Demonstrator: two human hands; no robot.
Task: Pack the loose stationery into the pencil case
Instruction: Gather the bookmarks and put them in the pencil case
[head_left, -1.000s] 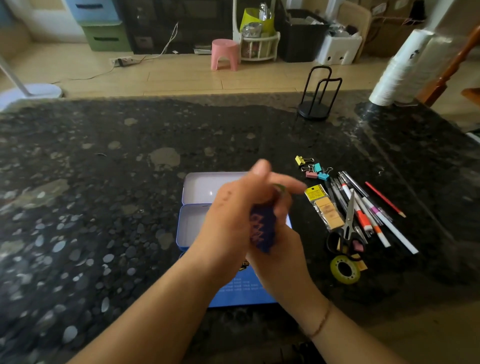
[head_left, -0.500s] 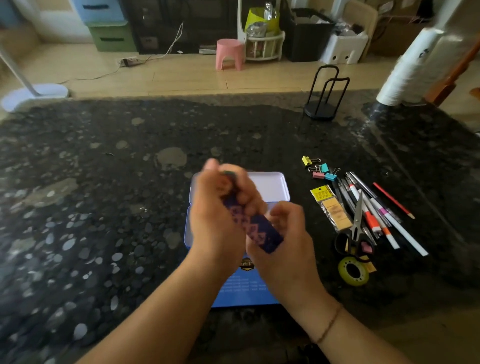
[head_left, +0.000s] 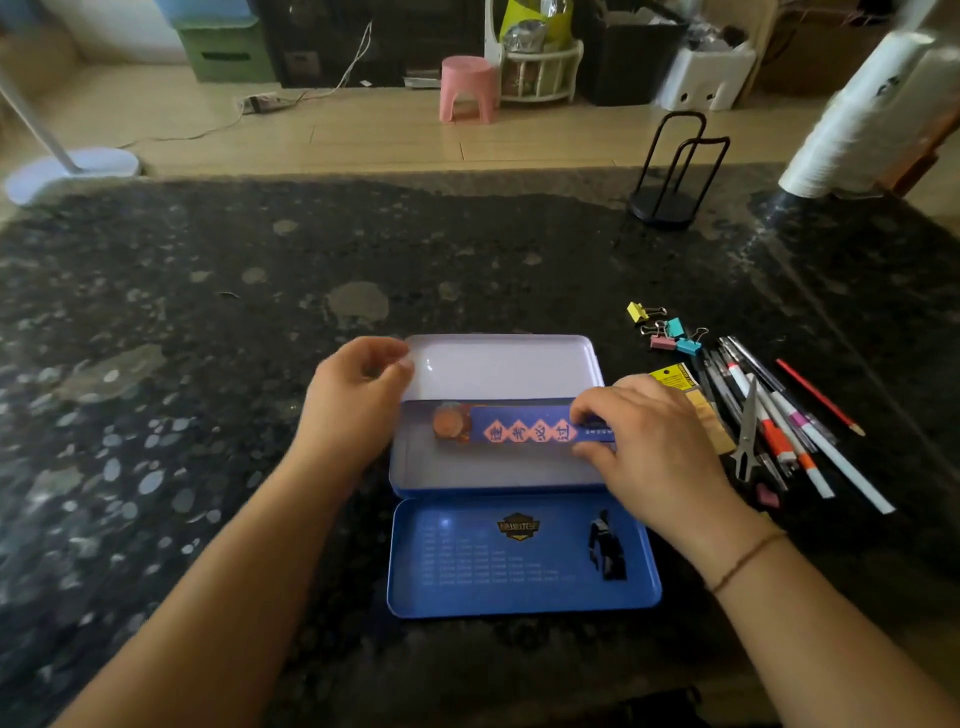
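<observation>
One item, the blue ruler (head_left: 524, 429), held in mid-air over the tin a moment ago, now lies across the open pencil case (head_left: 498, 467), so packing has begun; right hand (head_left: 649, 447) pinches its 3 o'clock end, left hand (head_left: 358, 400) hovers loosely curled at 9 o'clock.

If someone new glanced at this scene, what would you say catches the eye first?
First, the open blue pencil case at the centre of the dark speckled table, with a blue ruler lying across its pale tray. The right hand grips the ruler's right end, while the left hand is at the tray's left edge. To the right lies a loose heap of pens, scissors and coloured binder clips.
</observation>
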